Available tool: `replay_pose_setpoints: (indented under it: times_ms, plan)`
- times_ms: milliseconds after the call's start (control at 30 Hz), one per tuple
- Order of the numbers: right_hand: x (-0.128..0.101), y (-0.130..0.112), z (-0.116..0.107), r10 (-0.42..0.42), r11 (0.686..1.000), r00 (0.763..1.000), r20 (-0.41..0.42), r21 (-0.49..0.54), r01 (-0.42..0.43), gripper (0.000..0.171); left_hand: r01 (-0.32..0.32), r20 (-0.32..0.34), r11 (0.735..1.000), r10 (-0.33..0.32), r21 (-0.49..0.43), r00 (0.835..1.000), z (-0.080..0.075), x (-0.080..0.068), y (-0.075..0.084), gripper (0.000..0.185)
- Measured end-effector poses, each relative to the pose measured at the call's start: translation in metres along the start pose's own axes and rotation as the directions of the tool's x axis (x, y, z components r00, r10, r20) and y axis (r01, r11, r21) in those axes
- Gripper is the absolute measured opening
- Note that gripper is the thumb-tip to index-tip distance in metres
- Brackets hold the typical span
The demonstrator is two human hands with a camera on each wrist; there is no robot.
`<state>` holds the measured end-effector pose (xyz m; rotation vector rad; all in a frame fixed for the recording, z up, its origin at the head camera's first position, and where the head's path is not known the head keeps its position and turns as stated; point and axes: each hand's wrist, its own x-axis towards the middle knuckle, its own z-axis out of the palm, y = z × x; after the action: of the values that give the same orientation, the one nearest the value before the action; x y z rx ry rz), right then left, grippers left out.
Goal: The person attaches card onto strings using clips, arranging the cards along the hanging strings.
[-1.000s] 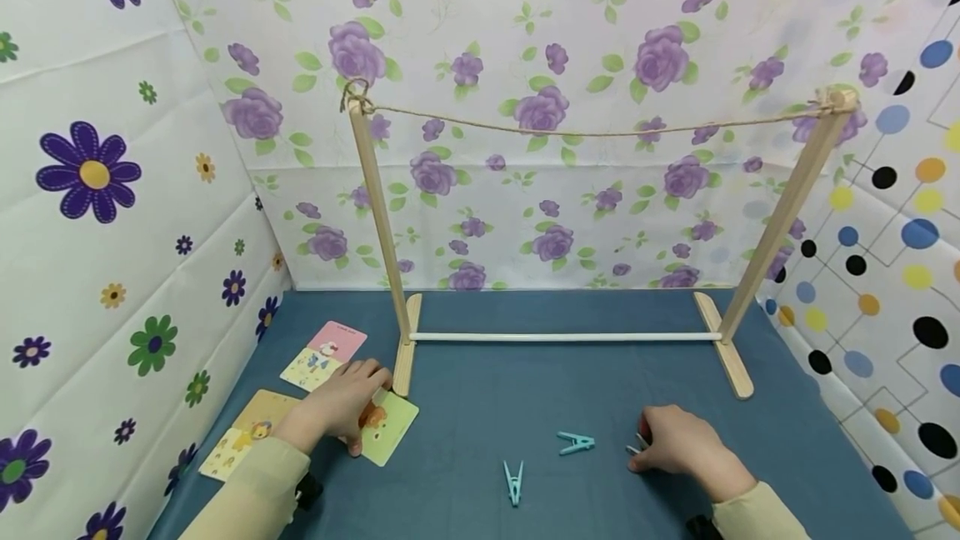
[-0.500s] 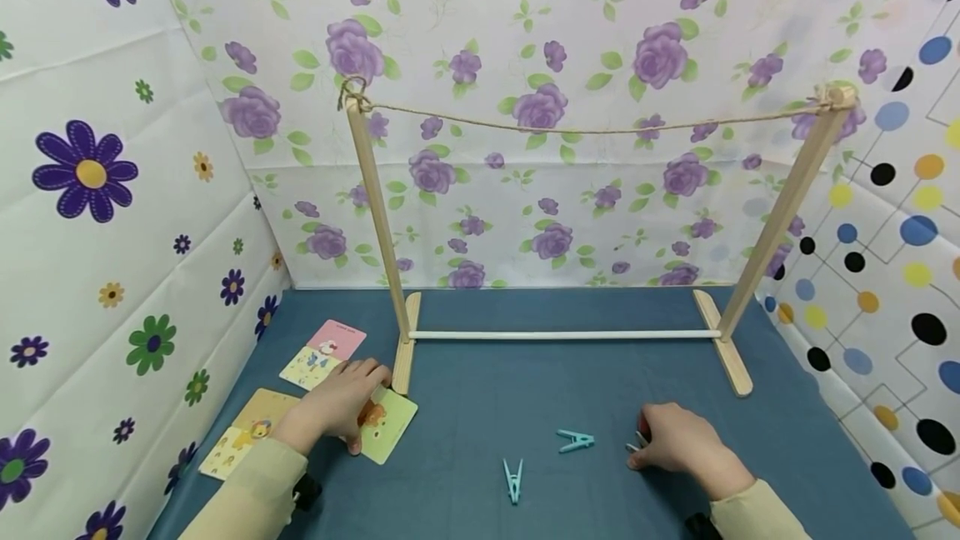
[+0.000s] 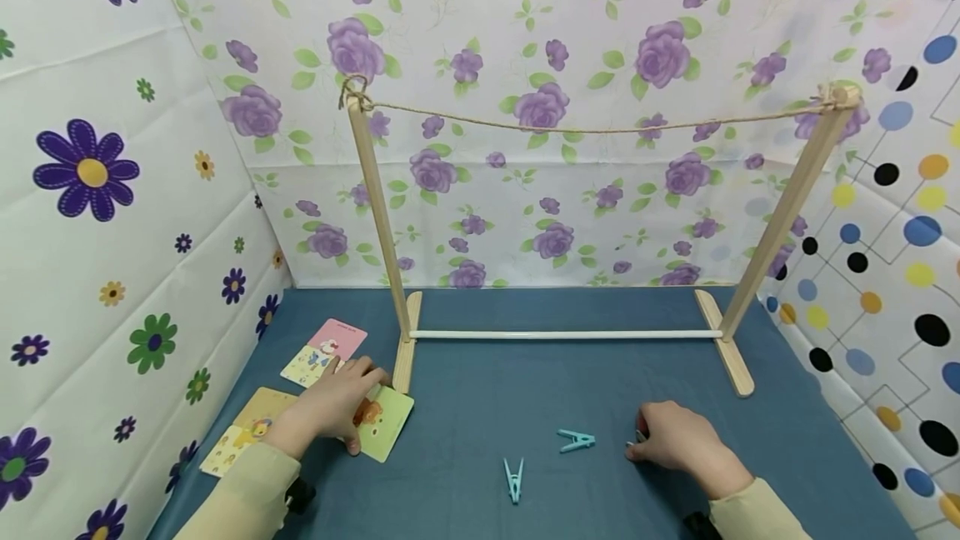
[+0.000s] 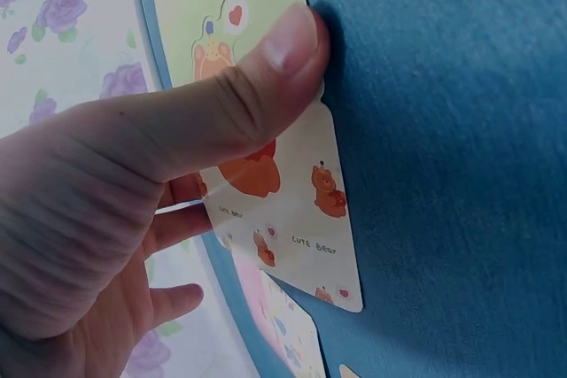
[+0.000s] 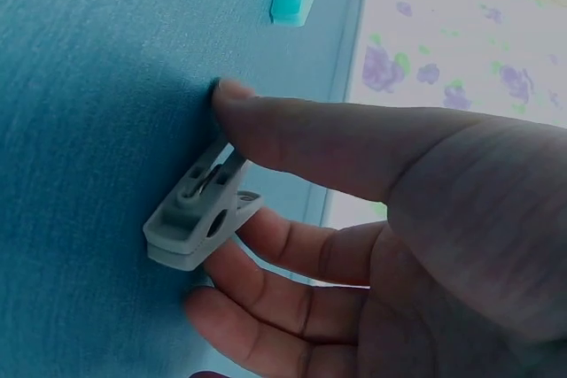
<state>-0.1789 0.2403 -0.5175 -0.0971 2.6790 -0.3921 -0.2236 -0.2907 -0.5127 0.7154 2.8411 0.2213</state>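
Observation:
My left hand (image 3: pixel 330 407) pinches a green-and-cream bear card (image 4: pixel 292 201) by its edge, thumb across the front and fingers around the far side. In the head view that green card (image 3: pixel 390 423) lies low over the table, partly hidden by the hand. Thumb and fingers of my right hand (image 3: pixel 678 444) hold a pale grey clothespin (image 5: pixel 197 210) at its handle end, low over the cloth. Two teal clothespins lie on the table between the hands: one sideways (image 3: pixel 576 440), the other upright in view (image 3: pixel 513 482).
A pink-and-yellow card (image 3: pixel 324 350) and a tan lion card (image 3: pixel 247 432) lie at the left. Behind stands a wooden frame with a left post (image 3: pixel 381 223), a right post (image 3: pixel 783 211), a white crossbar (image 3: pixel 562 335) and a slack string (image 3: pixel 585 130). Patterned cloth walls surround the table.
My left hand and the green card have shifted slightly left, and a finger has lifted a little. The clothespin in my right hand has turned slightly and shows less in the head view.

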Motion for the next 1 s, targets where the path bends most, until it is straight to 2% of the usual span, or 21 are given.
replay_pose_setpoints:
  times_ms: [233,500,1000]
  plan:
    - [0.0,-0.001,-0.001,-0.018,1.0,1.0,-0.006,-0.007,0.018,0.033,0.006,-0.021,1.0,-0.006,0.008,1.0,0.001,0.0,-0.005,0.099]
    - [0.0,-0.003,-0.002,-0.023,1.0,1.0,-0.021,-0.022,0.023,0.029,0.025,-0.025,0.999,-0.026,-0.034,0.999,-0.004,-0.001,-0.005,0.078]
    - [0.004,-0.002,-0.001,-0.008,1.0,1.0,-0.021,0.006,0.008,0.026,-0.05,-0.079,0.999,0.048,-0.022,0.996,-0.017,-0.005,-0.004,0.051]
